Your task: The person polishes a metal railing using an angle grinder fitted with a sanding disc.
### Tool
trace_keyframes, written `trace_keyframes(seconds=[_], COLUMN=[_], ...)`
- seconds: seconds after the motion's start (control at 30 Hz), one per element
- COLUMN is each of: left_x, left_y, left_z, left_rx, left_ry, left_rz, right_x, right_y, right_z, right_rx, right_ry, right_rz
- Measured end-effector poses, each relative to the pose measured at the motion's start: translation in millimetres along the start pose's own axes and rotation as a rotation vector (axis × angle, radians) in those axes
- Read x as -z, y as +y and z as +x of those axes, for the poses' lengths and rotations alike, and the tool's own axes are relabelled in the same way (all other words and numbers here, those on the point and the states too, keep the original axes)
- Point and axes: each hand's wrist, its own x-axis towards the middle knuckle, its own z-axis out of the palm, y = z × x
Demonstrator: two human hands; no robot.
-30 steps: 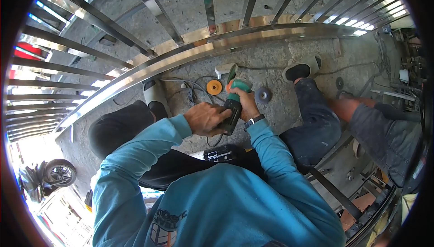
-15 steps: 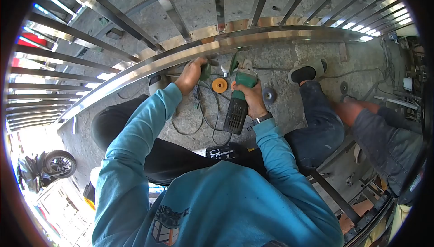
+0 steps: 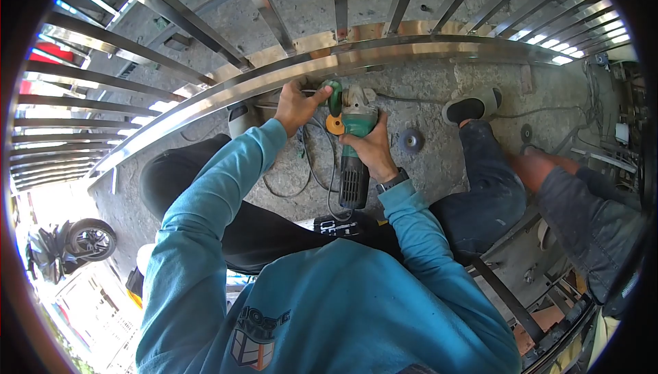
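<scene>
My right hand (image 3: 372, 149) is wrapped around the body of a green and black angle grinder (image 3: 354, 179), its silver head pointing away from me. At the left side of that head is a green disc (image 3: 335, 100), seen nearly edge-on. My left hand (image 3: 295, 106) has its thumb and fingers closed at this disc, and its inner fingers are partly hidden. Just below the disc, an orange round disc (image 3: 335, 125) shows, partly covered by the grinder. A grey round disc (image 3: 411, 141) lies on the concrete floor to the right of my right hand.
A curved shiny metal railing (image 3: 411, 50) with several bars spans the front. A dark cable (image 3: 299, 192) loops on the floor below my left hand. Another person's leg (image 3: 569, 199) is close on the right. A motorbike wheel (image 3: 92, 244) stands at the far left.
My left hand has moved right to the grinder's head, bringing its fingers to the green disc. The grinder has shifted slightly left and turned more upright, now overlapping the orange disc.
</scene>
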Motion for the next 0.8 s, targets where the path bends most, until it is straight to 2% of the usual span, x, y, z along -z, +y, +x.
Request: trace_keyframes(seconds=[0.17,0.3,0.47,0.57,0.8], left_x=[1,-2,1,2,4], left_y=[-3,-4,5,2,-4], left_z=[2,0,-1,-1,1], left_rx=[-0.083,-0.105,-0.211,-0.23,-0.121], left_ry=[-0.006,-0.019,0.066,0.07,-0.006], left_rz=[0.223,0.213,0.34,0.349,0.285], right_x=[-1,0,1,-1,-1], right_y=[-12,-18,6,-3,-1], right_z=[-6,-9,-2,-8,-4], right_rx=[0.016,-0.01,0.121,0.169,0.141], right_ry=[-0.007,-0.001,0.04,0.04,0.045], right_rz=[0.018,0.036,-0.18,-0.259,-0.18])
